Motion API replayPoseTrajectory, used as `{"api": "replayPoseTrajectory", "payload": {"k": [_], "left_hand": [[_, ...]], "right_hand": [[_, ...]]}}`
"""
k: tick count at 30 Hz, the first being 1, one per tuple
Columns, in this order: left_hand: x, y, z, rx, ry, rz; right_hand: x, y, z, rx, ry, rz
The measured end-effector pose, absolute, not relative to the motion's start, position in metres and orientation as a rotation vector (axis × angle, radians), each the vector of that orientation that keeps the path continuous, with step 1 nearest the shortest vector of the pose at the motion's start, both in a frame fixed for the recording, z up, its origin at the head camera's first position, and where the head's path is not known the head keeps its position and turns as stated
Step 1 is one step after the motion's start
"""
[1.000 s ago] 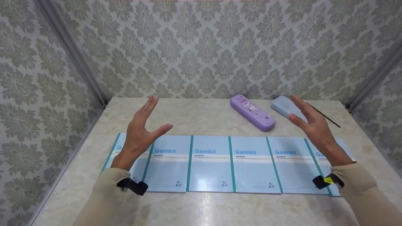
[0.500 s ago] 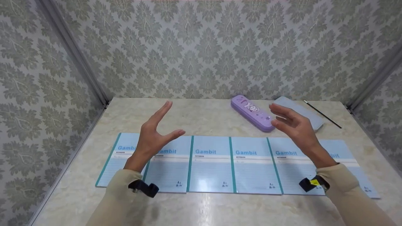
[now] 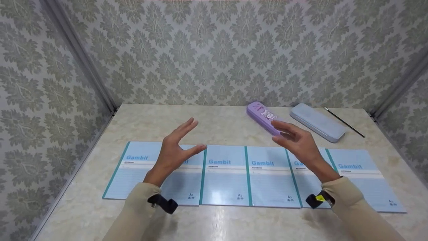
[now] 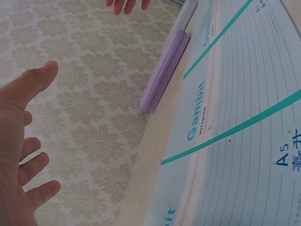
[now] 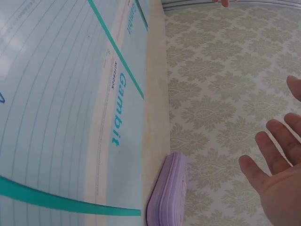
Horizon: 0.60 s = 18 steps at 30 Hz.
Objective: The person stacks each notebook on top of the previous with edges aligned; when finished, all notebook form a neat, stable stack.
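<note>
"What are you making of the notebooks?"

"I'm seeing six lying flat in a row across the table, teal spines to the left. The left hand is hovering over the row's left part, the right hand over its right part. Neither is gripping anything; on both, thumb and fingers are standing apart."

"And around them?"

"Behind the row, a purple case is lying aslant, with a pale blue case and a thin dark stick to its right. The patterned wall is closing off the back."

"What's worrying you?"

"I'm judging the covers slick, since one is glaring, so a low sweep could be shoving a notebook into its neighbours. If the left arm sinks, its wrist camera could be catching a cover. And the right hand is partly hiding the purple case from me, so I'm risking a bump there."

"What's differing from a second ago?"

"Both hands are sitting closer together and nearer me. The right one is no longer covering the pale blue case. The notebooks and cases are lying where they were."
</note>
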<state>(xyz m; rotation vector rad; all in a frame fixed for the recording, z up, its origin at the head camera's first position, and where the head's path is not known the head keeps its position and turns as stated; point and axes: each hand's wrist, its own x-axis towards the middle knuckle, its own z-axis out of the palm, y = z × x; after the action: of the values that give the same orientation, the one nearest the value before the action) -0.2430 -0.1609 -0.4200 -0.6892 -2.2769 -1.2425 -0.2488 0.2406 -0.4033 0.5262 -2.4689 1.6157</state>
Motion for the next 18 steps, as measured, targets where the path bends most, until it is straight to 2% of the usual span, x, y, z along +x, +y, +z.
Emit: {"api": "replayPoseTrajectory", "payload": {"k": [18], "left_hand": [[-0.245,-0.145,-0.451,-0.715,-2.418,-1.295]], "right_hand": [[-0.254,0.208,-0.438,0.614,-2.548,1.615]]}}
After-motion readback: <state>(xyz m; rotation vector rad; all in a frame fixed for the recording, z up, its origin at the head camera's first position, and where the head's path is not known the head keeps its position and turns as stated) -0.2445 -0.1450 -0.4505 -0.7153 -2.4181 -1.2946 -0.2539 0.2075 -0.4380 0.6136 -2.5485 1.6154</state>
